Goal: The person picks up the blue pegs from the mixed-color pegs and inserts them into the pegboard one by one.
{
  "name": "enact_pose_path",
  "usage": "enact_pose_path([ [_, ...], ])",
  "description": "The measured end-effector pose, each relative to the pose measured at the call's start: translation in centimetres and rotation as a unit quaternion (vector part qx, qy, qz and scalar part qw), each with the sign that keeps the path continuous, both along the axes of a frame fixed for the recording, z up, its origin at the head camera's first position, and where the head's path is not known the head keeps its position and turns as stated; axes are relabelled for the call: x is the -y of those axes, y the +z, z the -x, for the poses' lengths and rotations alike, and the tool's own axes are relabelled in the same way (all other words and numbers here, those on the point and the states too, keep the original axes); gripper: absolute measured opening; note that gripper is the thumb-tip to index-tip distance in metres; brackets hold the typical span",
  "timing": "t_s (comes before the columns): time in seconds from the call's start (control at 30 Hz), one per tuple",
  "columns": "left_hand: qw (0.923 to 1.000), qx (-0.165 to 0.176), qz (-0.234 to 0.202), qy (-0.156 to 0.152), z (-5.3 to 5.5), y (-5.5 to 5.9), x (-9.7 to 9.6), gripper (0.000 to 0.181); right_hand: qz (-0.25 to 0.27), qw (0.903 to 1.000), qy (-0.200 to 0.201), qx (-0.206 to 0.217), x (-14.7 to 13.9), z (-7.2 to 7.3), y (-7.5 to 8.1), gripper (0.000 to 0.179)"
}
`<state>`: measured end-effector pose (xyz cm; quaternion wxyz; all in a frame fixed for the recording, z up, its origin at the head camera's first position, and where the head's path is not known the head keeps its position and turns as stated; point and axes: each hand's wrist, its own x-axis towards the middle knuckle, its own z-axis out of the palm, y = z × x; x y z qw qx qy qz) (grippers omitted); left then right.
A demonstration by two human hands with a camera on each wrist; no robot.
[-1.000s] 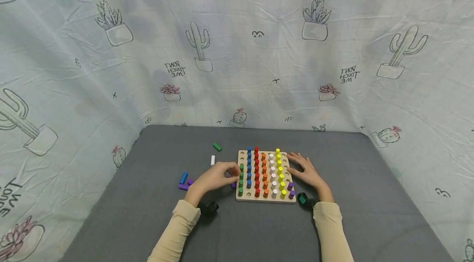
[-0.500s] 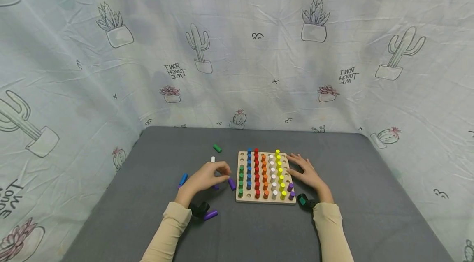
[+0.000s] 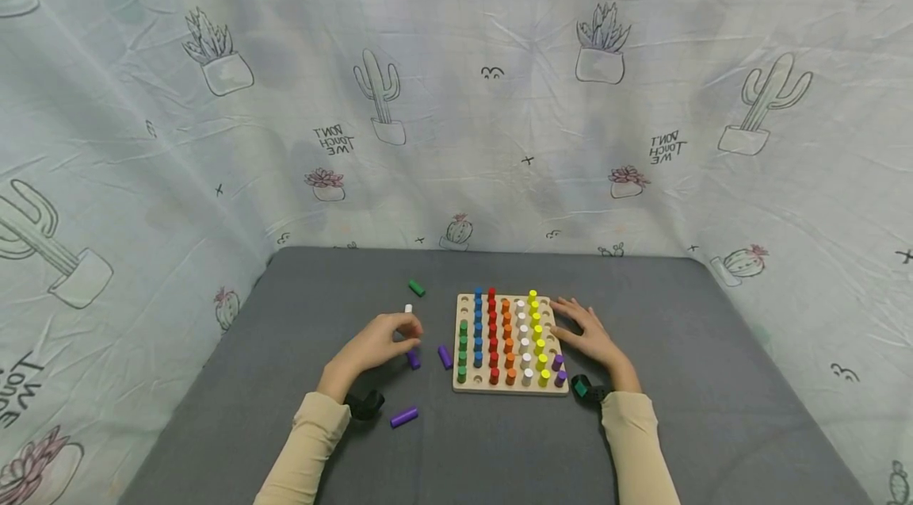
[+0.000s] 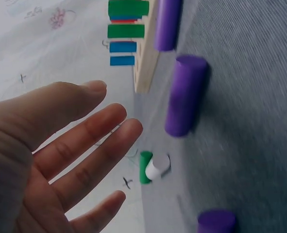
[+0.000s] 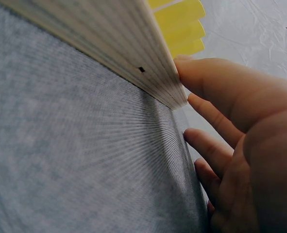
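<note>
A wooden pegboard [image 3: 467,388] on the grey table carries rows of green, blue, red, orange, white, yellow and purple pegs. My left hand [image 3: 374,344] hovers left of it, above loose pegs, its fingers loosely bent and nothing between them. Close by in the left wrist view lie a purple peg [image 4: 186,97], a white peg [image 4: 158,166] and a green peg [image 4: 145,167]. At the board's right side, my right hand [image 3: 590,336] rests with fairly straight fingers; its thumb [image 5: 216,80] touches the board's edge in the right wrist view.
Another purple peg [image 3: 404,417] lies nearer the front, and one more purple peg [image 3: 445,357] sits beside the board's left edge. A loose green peg [image 3: 417,288] is farther back. A patterned cloth [image 3: 456,93] hangs behind the table.
My left hand has moved left, away from the board's green row, uncovering purple pegs on the table and now covering the blue one. My right hand stays at the board's side.
</note>
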<state>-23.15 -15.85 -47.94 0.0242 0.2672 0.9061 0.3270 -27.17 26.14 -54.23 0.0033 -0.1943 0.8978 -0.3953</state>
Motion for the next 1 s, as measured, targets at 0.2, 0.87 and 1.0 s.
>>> enact_pose_path([
  [0.2,1.0,-0.001,-0.001,0.007,-0.2,-0.4,1.2,0.011,-0.002,1.0,0.0,0.004,0.0,0.0,-0.3,0.059],
  [0.87,0.9928,-0.029,0.059,0.101,-1.2,-1.2,6.0,0.014,0.0,1.0,-0.002,-0.007,0.1,0.0,-0.1,0.059],
  [1.0,0.9914,-0.037,0.065,0.108,-1.4,-1.1,6.6,0.014,-0.003,1.0,-0.001,-0.009,0.2,0.0,-0.1,0.059],
])
